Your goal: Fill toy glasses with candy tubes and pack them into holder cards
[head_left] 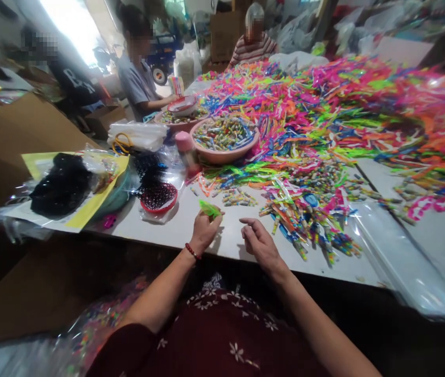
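My left hand (206,230), with a red bead bracelet on the wrist, is closed around a bright green plastic piece (210,208) just above the table's near edge. Most of that piece is hidden by my fingers. To its right, my right hand (260,242) has the index finger stretched out toward the left hand and the other fingers loosely bent, and no object shows in it. Small patterned tubes (240,198) lie on the table (228,246) beyond both hands. Close to my right hand is a heap of colourful tubes with plastic strips (304,209).
A large pile of bright plastic strips (324,99) covers the far right. Tubes fill a pink basin (224,154); a pink-lidded bottle (186,152) and a red basket (159,201) stand left. Clear plastic sheeting (407,262) lies right. Several people are around the table.
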A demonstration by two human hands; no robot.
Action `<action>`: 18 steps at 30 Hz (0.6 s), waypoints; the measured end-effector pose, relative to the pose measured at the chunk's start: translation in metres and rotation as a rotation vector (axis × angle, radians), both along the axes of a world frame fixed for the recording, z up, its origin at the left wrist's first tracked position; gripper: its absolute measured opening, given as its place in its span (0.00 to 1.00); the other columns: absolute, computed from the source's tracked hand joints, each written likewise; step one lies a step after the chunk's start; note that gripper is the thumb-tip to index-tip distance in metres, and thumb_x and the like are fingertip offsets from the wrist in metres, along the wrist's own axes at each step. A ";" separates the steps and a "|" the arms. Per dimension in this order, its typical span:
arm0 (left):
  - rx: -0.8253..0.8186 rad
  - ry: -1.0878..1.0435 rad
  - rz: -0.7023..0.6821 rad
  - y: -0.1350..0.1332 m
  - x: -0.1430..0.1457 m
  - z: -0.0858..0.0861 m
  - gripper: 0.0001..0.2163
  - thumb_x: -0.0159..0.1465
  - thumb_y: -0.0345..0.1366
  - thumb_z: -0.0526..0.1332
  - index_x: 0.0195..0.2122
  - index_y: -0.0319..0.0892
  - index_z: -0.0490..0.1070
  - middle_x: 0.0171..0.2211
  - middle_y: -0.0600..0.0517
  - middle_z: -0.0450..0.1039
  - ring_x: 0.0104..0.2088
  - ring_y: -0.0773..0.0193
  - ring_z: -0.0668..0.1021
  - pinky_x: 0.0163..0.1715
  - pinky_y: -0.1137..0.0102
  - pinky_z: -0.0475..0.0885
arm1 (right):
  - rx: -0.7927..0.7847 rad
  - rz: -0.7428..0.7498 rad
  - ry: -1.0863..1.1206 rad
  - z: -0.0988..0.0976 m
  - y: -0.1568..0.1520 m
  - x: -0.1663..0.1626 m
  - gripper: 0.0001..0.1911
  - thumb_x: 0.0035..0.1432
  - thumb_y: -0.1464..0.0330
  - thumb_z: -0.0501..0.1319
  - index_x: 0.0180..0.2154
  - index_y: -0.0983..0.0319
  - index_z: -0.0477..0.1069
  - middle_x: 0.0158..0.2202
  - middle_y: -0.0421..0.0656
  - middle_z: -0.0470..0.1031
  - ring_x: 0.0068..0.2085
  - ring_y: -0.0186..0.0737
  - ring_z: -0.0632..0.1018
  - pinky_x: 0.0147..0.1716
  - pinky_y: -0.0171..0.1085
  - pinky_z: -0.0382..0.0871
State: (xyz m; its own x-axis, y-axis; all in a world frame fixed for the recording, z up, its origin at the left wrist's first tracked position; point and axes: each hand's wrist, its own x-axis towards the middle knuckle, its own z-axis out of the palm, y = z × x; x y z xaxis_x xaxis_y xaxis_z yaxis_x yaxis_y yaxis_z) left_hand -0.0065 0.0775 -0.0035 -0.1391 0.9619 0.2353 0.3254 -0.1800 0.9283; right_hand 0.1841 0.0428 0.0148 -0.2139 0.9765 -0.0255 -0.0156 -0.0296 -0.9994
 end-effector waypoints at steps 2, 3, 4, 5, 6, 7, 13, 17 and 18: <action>0.118 0.255 -0.057 -0.020 0.005 -0.003 0.03 0.61 0.29 0.59 0.35 0.41 0.70 0.39 0.46 0.74 0.42 0.58 0.76 0.47 0.63 0.73 | 0.100 -0.029 -0.089 0.005 -0.005 -0.005 0.28 0.60 0.50 0.63 0.55 0.59 0.67 0.30 0.35 0.67 0.26 0.33 0.66 0.27 0.34 0.65; 0.153 0.386 -0.095 -0.028 0.007 -0.004 0.04 0.61 0.27 0.57 0.35 0.41 0.69 0.38 0.46 0.72 0.42 0.57 0.76 0.46 0.62 0.73 | 0.152 -0.041 -0.133 0.007 -0.007 -0.007 0.30 0.58 0.51 0.65 0.56 0.59 0.67 0.30 0.36 0.67 0.28 0.33 0.68 0.29 0.34 0.66; 0.174 0.499 -0.142 -0.034 0.009 -0.004 0.06 0.61 0.25 0.56 0.36 0.41 0.68 0.39 0.45 0.71 0.42 0.56 0.75 0.45 0.62 0.73 | 0.196 -0.051 -0.173 0.009 -0.009 -0.008 0.31 0.57 0.52 0.67 0.57 0.59 0.68 0.30 0.36 0.68 0.28 0.34 0.68 0.31 0.35 0.66; 0.178 0.587 -0.185 -0.039 0.010 -0.004 0.07 0.61 0.24 0.55 0.37 0.41 0.67 0.39 0.45 0.71 0.42 0.56 0.74 0.44 0.62 0.73 | 0.227 -0.061 -0.212 0.009 -0.010 -0.008 0.30 0.56 0.53 0.68 0.56 0.60 0.69 0.29 0.36 0.68 0.28 0.34 0.68 0.31 0.35 0.66; 0.166 0.653 -0.213 -0.042 0.010 -0.002 0.08 0.61 0.23 0.54 0.37 0.41 0.66 0.39 0.44 0.71 0.42 0.55 0.74 0.44 0.61 0.73 | 0.248 -0.070 -0.248 0.010 -0.011 -0.007 0.27 0.57 0.54 0.67 0.54 0.60 0.70 0.29 0.36 0.69 0.28 0.34 0.68 0.31 0.35 0.66; 0.141 0.698 -0.226 -0.045 0.010 0.000 0.08 0.61 0.23 0.53 0.38 0.41 0.66 0.40 0.43 0.71 0.43 0.55 0.74 0.45 0.60 0.73 | 0.259 -0.079 -0.279 0.010 -0.012 -0.005 0.23 0.59 0.55 0.66 0.51 0.61 0.72 0.28 0.37 0.70 0.27 0.34 0.68 0.31 0.35 0.65; -0.242 0.442 -0.568 -0.048 0.000 0.029 0.20 0.62 0.40 0.66 0.53 0.42 0.68 0.46 0.49 0.74 0.43 0.58 0.75 0.46 0.63 0.71 | 0.184 0.055 -0.228 0.004 -0.015 0.009 0.14 0.63 0.59 0.62 0.46 0.58 0.76 0.33 0.39 0.77 0.31 0.36 0.74 0.35 0.35 0.68; -0.426 0.023 -0.761 -0.044 0.000 0.038 0.20 0.64 0.47 0.64 0.51 0.40 0.70 0.40 0.51 0.74 0.39 0.62 0.75 0.41 0.68 0.70 | 0.198 0.227 -0.148 -0.001 -0.021 0.011 0.17 0.64 0.60 0.60 0.52 0.57 0.74 0.49 0.43 0.79 0.49 0.43 0.78 0.52 0.41 0.69; -0.471 -0.069 -0.750 -0.044 0.002 0.037 0.20 0.63 0.47 0.65 0.51 0.39 0.70 0.39 0.51 0.74 0.38 0.63 0.75 0.39 0.68 0.71 | 0.198 0.235 -0.161 -0.003 -0.023 0.012 0.19 0.64 0.61 0.60 0.55 0.57 0.73 0.50 0.43 0.78 0.50 0.43 0.77 0.53 0.42 0.69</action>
State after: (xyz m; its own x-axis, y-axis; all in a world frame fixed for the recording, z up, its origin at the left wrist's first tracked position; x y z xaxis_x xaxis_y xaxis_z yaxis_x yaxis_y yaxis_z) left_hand -0.0046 0.0335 0.0333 0.5671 0.8006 -0.1933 0.2158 0.0820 0.9730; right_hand 0.1959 0.0197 0.0123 -0.4421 0.8904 0.1081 0.1266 0.1813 -0.9753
